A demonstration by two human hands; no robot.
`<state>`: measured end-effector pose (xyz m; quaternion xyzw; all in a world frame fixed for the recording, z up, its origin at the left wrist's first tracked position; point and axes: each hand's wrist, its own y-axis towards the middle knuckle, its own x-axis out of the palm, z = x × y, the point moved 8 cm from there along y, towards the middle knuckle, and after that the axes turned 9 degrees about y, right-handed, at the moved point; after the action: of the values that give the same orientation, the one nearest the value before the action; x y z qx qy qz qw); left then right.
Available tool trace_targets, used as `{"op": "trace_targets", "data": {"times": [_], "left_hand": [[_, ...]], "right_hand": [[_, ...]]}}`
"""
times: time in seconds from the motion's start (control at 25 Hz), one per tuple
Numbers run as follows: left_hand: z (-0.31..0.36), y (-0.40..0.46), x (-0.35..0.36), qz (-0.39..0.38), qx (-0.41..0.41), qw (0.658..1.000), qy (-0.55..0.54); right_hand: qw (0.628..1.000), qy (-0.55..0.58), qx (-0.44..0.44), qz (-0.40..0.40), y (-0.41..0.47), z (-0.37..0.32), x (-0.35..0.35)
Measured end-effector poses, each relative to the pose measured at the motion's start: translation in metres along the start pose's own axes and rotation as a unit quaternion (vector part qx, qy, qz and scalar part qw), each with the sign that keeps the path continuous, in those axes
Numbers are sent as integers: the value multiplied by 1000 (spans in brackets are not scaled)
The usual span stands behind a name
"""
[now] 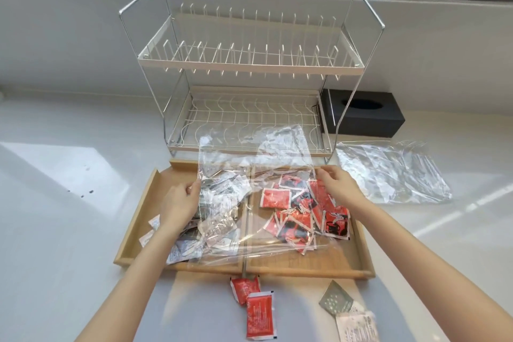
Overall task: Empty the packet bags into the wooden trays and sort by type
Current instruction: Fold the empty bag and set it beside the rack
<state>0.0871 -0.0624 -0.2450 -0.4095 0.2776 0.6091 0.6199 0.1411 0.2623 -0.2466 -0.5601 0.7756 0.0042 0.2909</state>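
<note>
Two wooden trays sit side by side on the white table: the left tray (138,216) holds several white and grey packets (191,247), the right tray (361,244) holds several red packets (302,219). A clear plastic bag (249,158) is held up over both trays. My left hand (180,203) grips its left edge and my right hand (337,184) grips its right edge. A few white packets still show inside the bag near my left hand.
Two red packets (254,305) lie on the table in front of the trays, a grey and a white packet (348,311) to their right. An empty clear bag (394,172) lies right of the trays. A wire dish rack (249,64) and a black box (363,116) stand behind.
</note>
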Motion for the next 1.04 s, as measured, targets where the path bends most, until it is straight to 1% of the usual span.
{"op": "trace_targets", "data": {"times": [0.12, 0.16, 0.24, 0.36, 0.4, 0.56, 0.68, 0.76, 0.84, 0.92, 1.04], "left_hand": [[2, 16, 8, -38, -19, 999, 26], [2, 20, 10, -46, -26, 998, 17], [1, 22, 10, -43, -48, 996, -64], [4, 20, 7, -51, -57, 980, -184], [3, 19, 3, -51, -53, 977, -203], [6, 10, -20, -21, -19, 977, -209], [11, -3, -35, 0, 15, 966, -257], [19, -12, -49, 7, 58, 957, -285], [29, -20, -62, 10, 121, 956, -266], [40, -29, -73, 13, 184, 959, -215], [47, -38, -81, 46, 231, 964, -122]], "right_hand": [[1000, -5, 11, 10, 15, -3, 5], [1000, -4, 7, 11, 19, -4, 6], [1000, 15, -1, 16, 21, -5, 7], [997, 72, -6, 28, 21, -5, 1], [995, 92, -10, 32, 19, -6, -1], [989, 134, -50, 43, 3, -19, -12], [987, 112, -104, 49, -14, -34, -22], [985, 81, -145, 41, -27, -46, -30], [983, 29, -180, 32, -37, -57, -35], [977, -19, -207, 47, -46, -63, -42], [966, -52, -239, 79, -58, -72, -52]]}}
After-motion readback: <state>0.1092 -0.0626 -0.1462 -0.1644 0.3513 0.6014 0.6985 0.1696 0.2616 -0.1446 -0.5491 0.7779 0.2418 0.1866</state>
